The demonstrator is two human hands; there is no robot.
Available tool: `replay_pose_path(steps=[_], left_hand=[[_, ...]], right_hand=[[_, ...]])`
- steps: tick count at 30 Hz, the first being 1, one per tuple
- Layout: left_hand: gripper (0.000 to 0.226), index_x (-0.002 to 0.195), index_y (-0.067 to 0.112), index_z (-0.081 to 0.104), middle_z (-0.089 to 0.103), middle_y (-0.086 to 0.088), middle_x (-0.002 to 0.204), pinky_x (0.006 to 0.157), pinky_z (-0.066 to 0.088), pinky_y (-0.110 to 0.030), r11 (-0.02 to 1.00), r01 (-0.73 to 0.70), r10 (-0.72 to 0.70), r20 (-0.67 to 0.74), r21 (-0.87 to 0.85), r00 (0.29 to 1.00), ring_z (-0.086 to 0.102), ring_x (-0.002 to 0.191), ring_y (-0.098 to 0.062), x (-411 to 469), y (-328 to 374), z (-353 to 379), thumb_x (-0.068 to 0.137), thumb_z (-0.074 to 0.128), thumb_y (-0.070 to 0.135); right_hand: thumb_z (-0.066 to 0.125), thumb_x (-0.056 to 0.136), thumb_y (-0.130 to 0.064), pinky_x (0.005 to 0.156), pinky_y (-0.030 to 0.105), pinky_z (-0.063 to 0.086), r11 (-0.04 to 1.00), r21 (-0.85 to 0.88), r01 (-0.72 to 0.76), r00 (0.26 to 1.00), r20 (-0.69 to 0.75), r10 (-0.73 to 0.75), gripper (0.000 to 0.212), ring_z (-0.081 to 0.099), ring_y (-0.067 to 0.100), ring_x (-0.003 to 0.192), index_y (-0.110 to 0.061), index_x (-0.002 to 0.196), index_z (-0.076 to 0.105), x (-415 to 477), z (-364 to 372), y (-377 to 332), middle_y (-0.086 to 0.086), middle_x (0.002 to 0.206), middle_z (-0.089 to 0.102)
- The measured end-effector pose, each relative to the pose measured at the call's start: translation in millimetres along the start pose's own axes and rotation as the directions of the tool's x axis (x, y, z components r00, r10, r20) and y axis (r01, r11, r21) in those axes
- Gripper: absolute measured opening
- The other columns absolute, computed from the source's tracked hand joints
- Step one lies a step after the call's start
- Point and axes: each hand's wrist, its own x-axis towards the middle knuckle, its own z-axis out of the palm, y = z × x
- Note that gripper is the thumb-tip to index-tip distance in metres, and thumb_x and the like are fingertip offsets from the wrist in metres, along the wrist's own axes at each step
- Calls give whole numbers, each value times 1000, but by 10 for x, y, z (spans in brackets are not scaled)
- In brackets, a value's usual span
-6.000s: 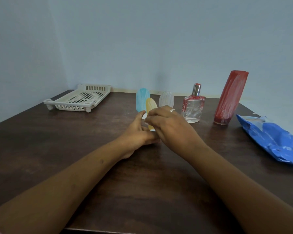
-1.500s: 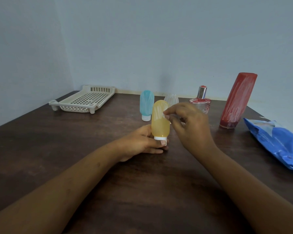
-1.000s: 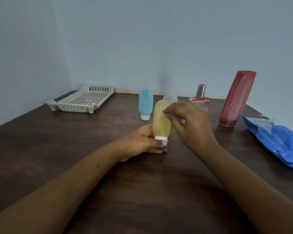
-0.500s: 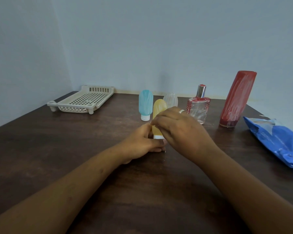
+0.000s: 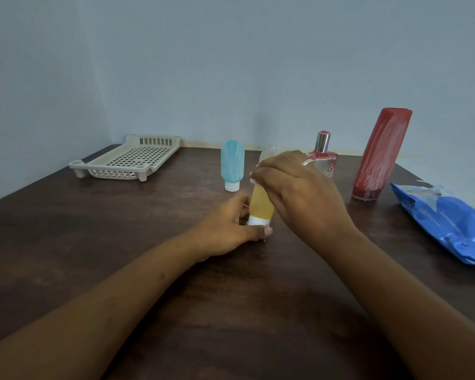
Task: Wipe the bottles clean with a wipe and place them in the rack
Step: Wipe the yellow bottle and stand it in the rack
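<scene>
Head: left hand (image 5: 231, 226), right hand (image 5: 299, 196), grips round yellow bottle (image 5: 261, 204)

The light is dim, soft and even, with a cool blue-grey cast over the walls (image 5: 258, 64). The dark tabletop (image 5: 99, 237) shows a dull sheen toward 9 o'clock. Faint, diffuse shadow lies beneath the forearms (image 5: 121, 311) at 6 o'clock. A small bright glint sits on the spray cap (image 5: 323, 142) at 1 o'clock. Wide-angle stretch swells the forearms at 5 and 7 o'clock. Detail is slightly soft throughout.
</scene>
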Motion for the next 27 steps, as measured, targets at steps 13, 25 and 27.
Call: replay_pose_path(steps=[13, 25, 27], left_hand=[[58, 130, 22, 46, 68, -1, 115, 101, 49, -42, 1000, 15, -16, 39, 10, 999, 65, 107, -14, 12, -22, -8, 82, 77, 21], [54, 131, 18, 45, 66, -7, 110, 76, 55, -21, 983, 51, -36, 86, -175, 996, 68, 93, -12, -10, 7, -21, 85, 69, 3], [55, 132, 16, 44, 66, -6, 110, 77, 55, -20, 982, 61, -45, 93, -176, 995, 68, 93, -11, -9, 9, -24, 85, 69, 3]], right_hand=[[51, 94, -19, 75, 6, 36, 900, 266, -345, 926, -60, 373, 21, 54, 5, 90, -12, 105, 67, 37, 1, 102, 0, 101, 67], [56, 93, -19, 63, -1, 35, 680, 460, -570, 787, 67, 614, 13, 50, -19, 75, -17, 102, 64, -48, 184, 176, -18, 83, 55], [58, 91, -18, 63, 1, 38, 639, 524, -563, 770, 52, 636, 8, 52, -17, 76, -21, 98, 62, -39, 192, 159, -21, 83, 57]])
